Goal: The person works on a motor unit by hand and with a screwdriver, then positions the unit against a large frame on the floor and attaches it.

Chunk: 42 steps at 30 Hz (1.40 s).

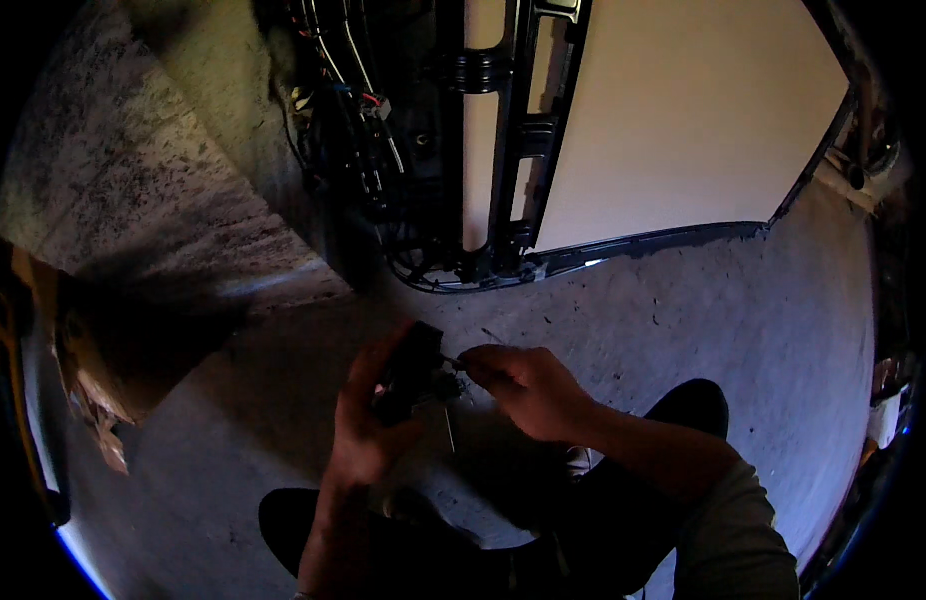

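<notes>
While the left hand (pixel 368 430) grasps a dark, boxy part (pixel 415 365) above the floor (pixel 663 310), the right hand (pixel 531 390) comes up to its right side with the fingers pinched around a thin piece (pixel 452 361). The part lies just left of the right fingertips; its long axis slants, the upper end leaning away from the person and to the right, the lower end sunk in the left palm. The left fingers wrap its left side, with the thumb lower down, so the left hand is the nearer one. The thin piece runs roughly crosswise to that axis, its left end at the part's right side; whether the two touch is too dark to tell. A slim, pale rod (pixel 450 428) shows below the part, between the hands, and I cannot make out what it is joined to.

Beyond the hands, the lower edge of a large cream panel (pixel 693 120) with a black frame (pixel 518 125) crosses the floor's far side, well apart from the fingers. Loose wires (pixel 373 110) show left of the frame. At the floor's left edge lies torn cardboard (pixel 98 385), below a rough slab (pixel 173 200). Bare floor opens widest on the right, between the panel's lower edge and the right forearm (pixel 653 450).
</notes>
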Each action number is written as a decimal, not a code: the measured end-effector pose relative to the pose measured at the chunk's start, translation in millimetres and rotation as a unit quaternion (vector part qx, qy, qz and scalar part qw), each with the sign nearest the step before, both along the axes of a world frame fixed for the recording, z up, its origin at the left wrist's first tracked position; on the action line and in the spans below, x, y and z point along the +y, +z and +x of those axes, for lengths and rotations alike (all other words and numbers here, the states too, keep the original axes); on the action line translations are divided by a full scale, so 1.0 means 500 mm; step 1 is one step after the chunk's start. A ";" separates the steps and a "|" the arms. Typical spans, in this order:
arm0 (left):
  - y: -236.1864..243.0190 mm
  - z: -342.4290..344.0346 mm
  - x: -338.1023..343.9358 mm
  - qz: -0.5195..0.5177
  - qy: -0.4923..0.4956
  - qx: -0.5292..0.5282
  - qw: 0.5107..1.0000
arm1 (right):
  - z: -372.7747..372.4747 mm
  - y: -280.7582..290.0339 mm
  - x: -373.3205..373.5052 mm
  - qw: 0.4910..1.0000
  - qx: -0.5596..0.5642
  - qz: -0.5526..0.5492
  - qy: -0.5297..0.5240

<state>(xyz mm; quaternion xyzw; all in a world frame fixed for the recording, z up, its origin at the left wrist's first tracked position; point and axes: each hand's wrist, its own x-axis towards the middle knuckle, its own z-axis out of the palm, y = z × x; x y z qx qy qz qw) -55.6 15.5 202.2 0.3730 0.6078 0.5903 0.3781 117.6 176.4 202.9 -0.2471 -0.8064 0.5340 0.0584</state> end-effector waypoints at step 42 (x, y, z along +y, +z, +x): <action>0.000 -0.004 0.003 -0.044 -0.015 -0.081 0.996 | -0.005 0.051 0.052 0.973 -0.080 -0.208 0.061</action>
